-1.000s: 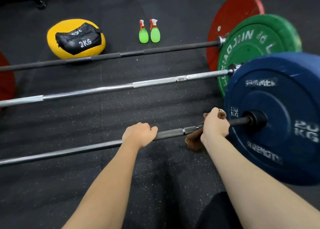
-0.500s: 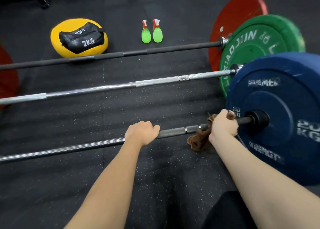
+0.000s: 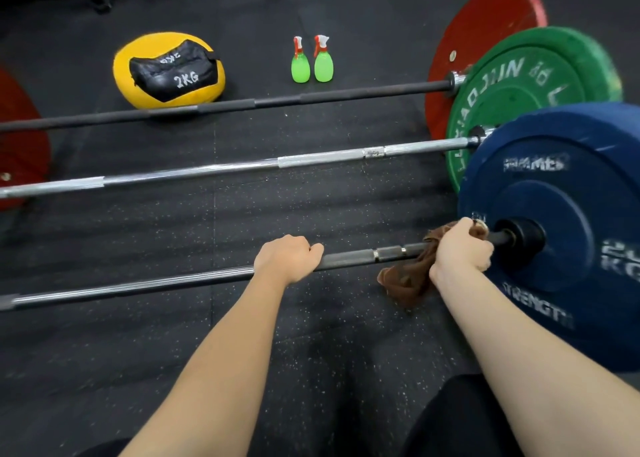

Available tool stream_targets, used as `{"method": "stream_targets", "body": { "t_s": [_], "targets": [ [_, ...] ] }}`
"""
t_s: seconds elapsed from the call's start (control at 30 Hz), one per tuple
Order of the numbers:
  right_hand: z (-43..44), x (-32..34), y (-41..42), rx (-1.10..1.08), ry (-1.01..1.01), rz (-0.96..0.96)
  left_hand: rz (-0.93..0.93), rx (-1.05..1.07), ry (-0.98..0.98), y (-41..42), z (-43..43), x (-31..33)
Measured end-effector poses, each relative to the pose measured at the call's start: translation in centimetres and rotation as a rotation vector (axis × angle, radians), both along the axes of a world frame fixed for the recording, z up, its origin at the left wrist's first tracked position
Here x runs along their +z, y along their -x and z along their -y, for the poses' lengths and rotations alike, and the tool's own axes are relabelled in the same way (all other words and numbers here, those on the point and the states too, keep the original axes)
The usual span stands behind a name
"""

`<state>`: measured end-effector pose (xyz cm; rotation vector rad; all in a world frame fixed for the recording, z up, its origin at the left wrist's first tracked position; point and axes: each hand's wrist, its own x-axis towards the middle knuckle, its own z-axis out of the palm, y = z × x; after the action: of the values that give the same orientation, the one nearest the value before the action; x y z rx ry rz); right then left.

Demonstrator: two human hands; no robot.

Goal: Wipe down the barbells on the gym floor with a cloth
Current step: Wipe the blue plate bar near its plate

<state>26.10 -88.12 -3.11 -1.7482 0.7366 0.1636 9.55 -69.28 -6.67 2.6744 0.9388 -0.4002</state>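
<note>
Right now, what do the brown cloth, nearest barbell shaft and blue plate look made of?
Brown cloth: soft woven or terry fabric, matte; it bunches in limp folds.
Nearest barbell shaft: metal, probably steel; bright streaked glints at left, darker dull stretch nearer the plate.
Blue round plate: likely rubber, matte; worn white lettering, no glare.

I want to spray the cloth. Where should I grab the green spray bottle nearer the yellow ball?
Take the spray bottle round its narrow neck under the trigger head, coming from above on the yellow ball's side: it stands upright, widens downward, and the second bottle crowds its other side.
</note>
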Motion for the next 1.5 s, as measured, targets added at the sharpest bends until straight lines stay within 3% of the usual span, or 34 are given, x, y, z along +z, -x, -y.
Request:
{"method": "stream_targets", "body": {
  "t_s": [0.17, 0.37, 0.47, 0.57, 0.7, 0.87, 1.03, 1.13, 1.27, 1.5],
  "targets": [
    [-1.8, 0.2, 2.0, 0.192, 0.065, -0.076, -0.006, 0.014, 0.016, -0.1, 0.0, -0.2],
    [-3.1, 0.8, 5.3, 0.403, -0.111, -0.239, -0.014, 0.021, 0.029, -0.1, 0.0, 0.0],
    [-2.8, 1.3, 4.6, 0.348, -0.124, -0.188, -0.010, 0.023, 0.038, -0.1, 0.1, 0.2],
    [-1.3, 1.5, 2.8, 0.147, -0.119, -0.086, -0.003, 0.023, 0.033, 0.0, 0.1, 0.2],
    [-0.5, 0.4, 1.4, 0.058, 0.011, -0.051, -0.011, 0.018, 0.030, -0.1, 0.0, 0.2],
    [-1.0, -0.3, 2.4, 0.248, 0.020, -0.093, -0.008, 0.035, 0.041, -0.2, -0.3, -0.2],
    [-2.7, -1.3, 5.4, 0.583, -0.045, -0.220, 0.002, 0.044, 0.055, -0.2, -0.3, -0.2],
    [-2.5, -1.1, 5.1, 0.591, -0.061, -0.183, 0.018, 0.044, 0.052, 0.0, -0.2, -0.1],
    [-1.0, 0.0, 3.3, 0.554, 0.052, 0.012, 0.047, 0.052, 0.046, 0.3, -0.1, 0.2],
    [-1.0, -0.7, 5.0, 0.831, 0.245, 0.114, 0.107, 0.105, 0.058, 0.5, -0.1, 0.0]
  ]
}}
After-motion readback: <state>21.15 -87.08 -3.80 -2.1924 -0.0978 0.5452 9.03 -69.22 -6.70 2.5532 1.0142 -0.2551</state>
